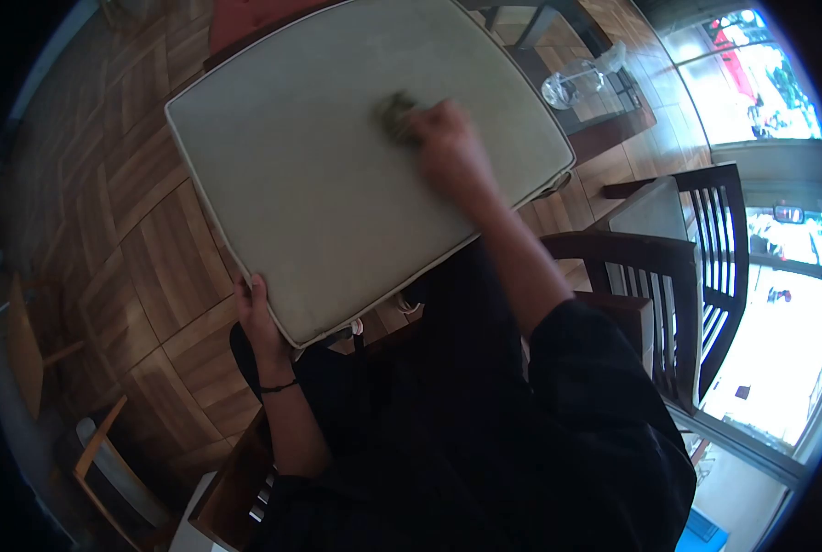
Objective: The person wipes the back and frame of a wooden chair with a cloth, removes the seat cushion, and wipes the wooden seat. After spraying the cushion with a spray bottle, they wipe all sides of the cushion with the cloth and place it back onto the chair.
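A large grey-beige seat cushion (310, 175) with pale piped edges and tie straps lies across my lap. My left hand (257, 317) grips its near left edge, thumb on top and the other fingers mostly hidden along the side. On the cushion's upper right part is my right hand (448, 147), closed on a crumpled greenish-brown cloth (397, 118) that is pressed against the fabric. Motion blurs both this hand and the cloth, so its exact kind is hard to make out.
A clear spray bottle (572, 87) lies on a dark-framed glass table (604, 115) at the upper right. Dark slatted wooden chairs (668, 304) stand close on my right, near bright windows (770, 340). Further chairs (108, 469) are at lower left on the wood-patterned floor (167, 267).
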Action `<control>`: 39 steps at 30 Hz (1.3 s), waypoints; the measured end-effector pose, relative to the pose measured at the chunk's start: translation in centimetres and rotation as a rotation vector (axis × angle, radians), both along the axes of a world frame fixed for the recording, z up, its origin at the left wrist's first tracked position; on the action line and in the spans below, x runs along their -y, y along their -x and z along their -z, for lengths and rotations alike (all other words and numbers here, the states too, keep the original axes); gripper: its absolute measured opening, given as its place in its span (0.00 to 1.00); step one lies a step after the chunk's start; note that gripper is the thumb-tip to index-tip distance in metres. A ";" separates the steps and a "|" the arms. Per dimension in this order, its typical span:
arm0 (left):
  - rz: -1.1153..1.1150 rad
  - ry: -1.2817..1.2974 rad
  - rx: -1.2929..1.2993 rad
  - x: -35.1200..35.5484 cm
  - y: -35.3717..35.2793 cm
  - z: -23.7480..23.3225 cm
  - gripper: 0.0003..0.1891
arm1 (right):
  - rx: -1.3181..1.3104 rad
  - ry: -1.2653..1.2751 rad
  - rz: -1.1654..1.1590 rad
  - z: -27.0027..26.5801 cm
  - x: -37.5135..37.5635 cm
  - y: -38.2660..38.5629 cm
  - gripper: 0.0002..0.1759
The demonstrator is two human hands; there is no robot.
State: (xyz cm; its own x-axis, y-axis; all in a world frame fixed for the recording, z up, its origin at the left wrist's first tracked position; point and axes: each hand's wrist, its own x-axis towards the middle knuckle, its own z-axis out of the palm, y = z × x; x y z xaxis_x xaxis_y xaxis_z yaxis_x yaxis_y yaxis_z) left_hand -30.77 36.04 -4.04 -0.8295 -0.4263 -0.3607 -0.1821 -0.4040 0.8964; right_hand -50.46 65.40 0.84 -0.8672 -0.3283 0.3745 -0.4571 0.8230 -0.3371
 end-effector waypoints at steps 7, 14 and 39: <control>0.008 0.010 0.030 0.2 0.0 0.2 0.21 | -0.059 -0.064 0.662 1.4 -16.3 8.0 0.20; 0.010 -0.010 0.024 0.0 -0.2 0.1 0.22 | -0.140 0.064 0.251 1.1 -6.6 4.7 0.23; -0.049 0.073 0.042 0.1 -0.5 0.2 0.29 | -0.038 -0.065 0.323 0.7 -6.8 12.3 0.14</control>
State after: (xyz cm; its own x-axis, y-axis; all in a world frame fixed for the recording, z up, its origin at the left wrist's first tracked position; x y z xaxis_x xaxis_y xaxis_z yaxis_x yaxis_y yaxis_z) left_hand -30.29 35.90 -4.29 -0.7920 -0.4921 -0.3614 -0.2019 -0.3475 0.9157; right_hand -62.73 72.21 0.18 -0.9163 -0.0630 0.3956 -0.1803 0.9467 -0.2668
